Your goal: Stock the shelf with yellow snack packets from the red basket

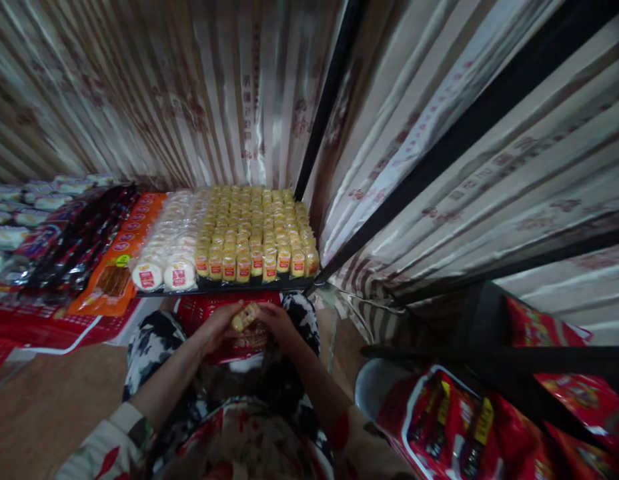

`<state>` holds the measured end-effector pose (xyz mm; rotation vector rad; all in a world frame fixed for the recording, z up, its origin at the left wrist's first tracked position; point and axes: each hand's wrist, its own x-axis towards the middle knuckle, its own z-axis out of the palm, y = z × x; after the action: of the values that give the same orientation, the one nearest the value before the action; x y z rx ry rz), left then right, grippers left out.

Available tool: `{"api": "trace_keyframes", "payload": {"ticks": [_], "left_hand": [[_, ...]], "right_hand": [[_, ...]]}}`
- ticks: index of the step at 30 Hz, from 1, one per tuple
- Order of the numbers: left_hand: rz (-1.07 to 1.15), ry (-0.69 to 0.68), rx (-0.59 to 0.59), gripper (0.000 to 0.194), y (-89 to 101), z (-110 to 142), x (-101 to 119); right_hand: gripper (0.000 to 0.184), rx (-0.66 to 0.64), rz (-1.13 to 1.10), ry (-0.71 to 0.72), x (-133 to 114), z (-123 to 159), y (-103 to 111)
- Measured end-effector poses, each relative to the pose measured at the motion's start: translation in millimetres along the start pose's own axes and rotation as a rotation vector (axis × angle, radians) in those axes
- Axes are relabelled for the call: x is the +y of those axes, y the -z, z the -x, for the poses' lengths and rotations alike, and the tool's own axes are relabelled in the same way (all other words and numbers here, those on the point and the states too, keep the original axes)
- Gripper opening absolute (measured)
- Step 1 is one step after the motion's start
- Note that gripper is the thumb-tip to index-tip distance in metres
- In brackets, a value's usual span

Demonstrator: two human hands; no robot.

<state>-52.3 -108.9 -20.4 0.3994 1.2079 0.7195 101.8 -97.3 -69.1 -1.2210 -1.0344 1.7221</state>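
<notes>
Between my two hands is a small yellowish wrapped snack (pixel 245 316), held over a red basket (pixel 204 305) at my knees. My left hand (pixel 224 323) grips its left side, and my right hand (pixel 273 319) closes on its right end. More yellowish pieces show below the hands, too dim to make out well. Just beyond, rows of similar yellow wrapped snacks (pixel 254 233) with red labels stand packed on a low black shelf (pixel 224 288).
Left of the yellow rows lie white round packaged cakes (pixel 164 247), an orange packet (pixel 124 267) and dark long packs (pixel 84 233). A black shelf post (pixel 329 100) rises behind. At the lower right, a basket (pixel 414 413) holds red snack bags (pixel 459 427).
</notes>
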Motion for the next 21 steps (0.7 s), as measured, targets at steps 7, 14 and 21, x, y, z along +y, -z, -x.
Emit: {"api": "trace_keyframes", "payload": {"ticks": [7, 14, 21], "left_hand": [[0.045, 0.039, 0.090, 0.025, -21.7, 11, 10], [0.136, -0.088, 0.129, 0.010, -35.7, 8, 14], [-0.016, -0.271, 0.048, 0.026, -47.0, 9, 18]], "right_hand": [[0.038, 0.126, -0.220, 0.000, -15, 19, 9], [0.037, 0.153, -0.257, 0.112, -29, 33, 16], [0.028, 0.094, -0.407, 0.073, -37, 48, 29]]}}
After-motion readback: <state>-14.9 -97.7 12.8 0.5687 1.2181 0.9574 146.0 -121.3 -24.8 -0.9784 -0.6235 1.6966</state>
